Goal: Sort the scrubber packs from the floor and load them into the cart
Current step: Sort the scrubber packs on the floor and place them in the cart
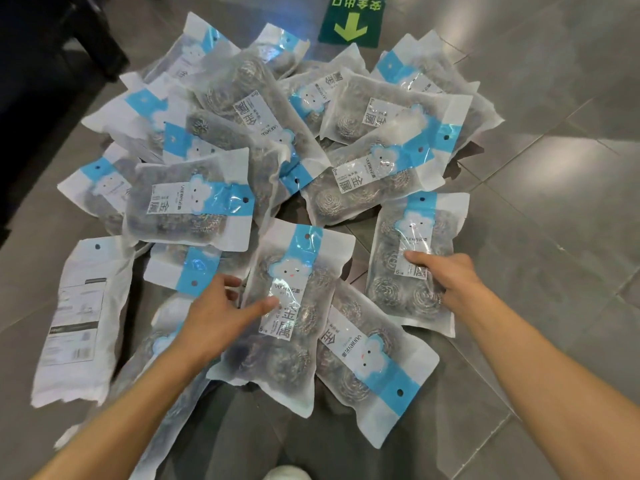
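Observation:
Several clear scrubber packs with blue bands and cloud faces lie heaped on the grey floor. My left hand point(221, 311) grips the left edge of the middle pack point(291, 327), thumb on its front and fingers curled behind. My right hand point(446, 275) holds the right-hand pack point(412, 237), thumb across its label, fingers round its right side. Another pack point(374, 362) lies slanted between the two. One pack point(79, 320) rests back side up at the left. No cart is in view.
A green arrow sign point(349, 20) is stuck to the tiled floor beyond the heap. A dark object point(52, 46) stands at the far left. Bare tiles point(554, 168) stretch to the right. The toe of a shoe point(287, 474) shows at the bottom edge.

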### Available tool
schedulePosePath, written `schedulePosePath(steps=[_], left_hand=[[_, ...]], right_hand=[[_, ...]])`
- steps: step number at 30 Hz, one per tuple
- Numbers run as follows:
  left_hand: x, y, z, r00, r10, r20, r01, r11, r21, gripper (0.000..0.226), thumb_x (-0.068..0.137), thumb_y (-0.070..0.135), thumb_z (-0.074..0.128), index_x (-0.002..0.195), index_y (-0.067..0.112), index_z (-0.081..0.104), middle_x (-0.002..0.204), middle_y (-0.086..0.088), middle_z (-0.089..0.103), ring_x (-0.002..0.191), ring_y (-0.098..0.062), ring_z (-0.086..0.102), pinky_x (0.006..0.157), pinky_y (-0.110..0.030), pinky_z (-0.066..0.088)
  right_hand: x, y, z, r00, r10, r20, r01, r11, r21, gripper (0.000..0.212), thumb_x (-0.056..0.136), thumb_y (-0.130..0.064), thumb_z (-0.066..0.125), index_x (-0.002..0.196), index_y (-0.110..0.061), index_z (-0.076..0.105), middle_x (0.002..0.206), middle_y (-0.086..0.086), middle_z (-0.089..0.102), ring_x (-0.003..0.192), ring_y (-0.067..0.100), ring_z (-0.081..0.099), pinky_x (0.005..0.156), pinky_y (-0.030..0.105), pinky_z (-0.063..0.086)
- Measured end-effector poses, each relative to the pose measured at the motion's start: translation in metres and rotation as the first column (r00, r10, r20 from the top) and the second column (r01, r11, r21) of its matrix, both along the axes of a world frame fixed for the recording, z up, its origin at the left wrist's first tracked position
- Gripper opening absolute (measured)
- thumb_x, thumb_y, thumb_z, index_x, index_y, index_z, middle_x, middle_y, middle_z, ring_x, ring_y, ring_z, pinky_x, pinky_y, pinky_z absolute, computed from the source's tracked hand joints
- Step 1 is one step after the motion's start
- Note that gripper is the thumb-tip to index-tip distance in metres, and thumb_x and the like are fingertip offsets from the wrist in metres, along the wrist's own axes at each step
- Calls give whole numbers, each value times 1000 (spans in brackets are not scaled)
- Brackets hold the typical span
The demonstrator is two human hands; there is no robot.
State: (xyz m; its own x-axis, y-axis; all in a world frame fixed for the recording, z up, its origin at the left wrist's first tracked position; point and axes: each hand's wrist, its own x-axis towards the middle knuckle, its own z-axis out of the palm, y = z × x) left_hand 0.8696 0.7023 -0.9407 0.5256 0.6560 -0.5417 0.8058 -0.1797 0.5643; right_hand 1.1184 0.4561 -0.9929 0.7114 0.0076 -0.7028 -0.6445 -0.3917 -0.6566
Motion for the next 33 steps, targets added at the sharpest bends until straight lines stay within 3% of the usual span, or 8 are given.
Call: schedulePosePath(steps=[3, 6, 10, 13, 17, 23, 28, 33], left_hand=[[9, -17, -3, 998, 33, -46, -33, 999, -6, 101, 55, 54, 94, 130, 17, 38, 133, -10, 48, 119, -30, 54, 101, -44, 48], [17, -29, 0, 993, 90, -73, -91, 996, -11, 105, 54, 48, 97, 130, 17, 33, 138, -16, 39, 111, -28, 47, 104, -43, 43], [21, -41, -4, 981, 188, -45, -192, 969, -156, 102, 49, 42, 102, 119, 18, 32, 124, -7, 52, 108, -26, 54, 99, -42, 48], [24, -53, -13, 979, 199, -49, -205, 930, -304, 97, 38, 42, 105, 115, 9, 56, 109, -4, 73, 97, -22, 71, 88, -39, 58], [37, -71, -4, 977, 198, 81, -144, 889, -436, 40, 65, 10, 95, 98, 11, 71, 75, 0, 79, 66, -15, 76, 57, -26, 58], [60, -71, 26, 938, 138, 318, 52, 851, -523, 52, 70, 1, 87, 118, 12, 71, 102, -7, 80, 94, -26, 78, 89, -49, 60], [91, -48, 77, 866, 161, 474, 93, 879, -468, 58, 62, 9, 87, 117, 11, 69, 102, -11, 79, 92, -30, 77, 78, -44, 63], [107, -42, 168, 846, 114, 522, 153, 885, -441, 54, 59, 9, 84, 111, 9, 73, 99, -11, 80, 87, -27, 78, 68, -35, 62]], right_hand=[[-1, -16, 5, 997, -29, 66, 28, 1000, 10, 44, 60, -25, 98, 92, -11, 71, 96, 9, 77, 89, 28, 74, 89, 44, 60], [3, -36, 10, 992, -84, 96, 77, 995, 70, 52, 52, -26, 99, 96, -11, 76, 93, 8, 80, 88, 31, 77, 89, 50, 61], [3, -57, 34, 986, -123, 109, 104, 981, 162, 36, 73, -11, 90, 105, -9, 74, 95, 10, 80, 85, 28, 78, 84, 49, 62], [0, -67, 51, 983, -137, 118, 108, 969, 224, 30, 77, -10, 86, 103, -11, 72, 91, 9, 80, 77, 23, 78, 67, 39, 64], [-9, -77, 69, 986, -71, 150, 30, 966, 256, 42, 75, -11, 87, 114, -7, 71, 95, 10, 80, 82, 25, 78, 67, 38, 65], [-20, -89, 96, 978, -8, 207, -55, 954, 295, 39, 79, -11, 84, 117, -8, 72, 101, 10, 80, 92, 27, 78, 86, 46, 61], [-18, -81, 127, 966, 45, 256, -126, 942, 311, 41, 79, -9, 83, 119, -8, 72, 104, 11, 79, 94, 28, 77, 82, 45, 63], [-22, -63, 207, 962, 8, 271, -105, 932, 346, 36, 77, -8, 85, 109, -16, 73, 96, 3, 81, 87, 20, 78, 68, 31, 63]])
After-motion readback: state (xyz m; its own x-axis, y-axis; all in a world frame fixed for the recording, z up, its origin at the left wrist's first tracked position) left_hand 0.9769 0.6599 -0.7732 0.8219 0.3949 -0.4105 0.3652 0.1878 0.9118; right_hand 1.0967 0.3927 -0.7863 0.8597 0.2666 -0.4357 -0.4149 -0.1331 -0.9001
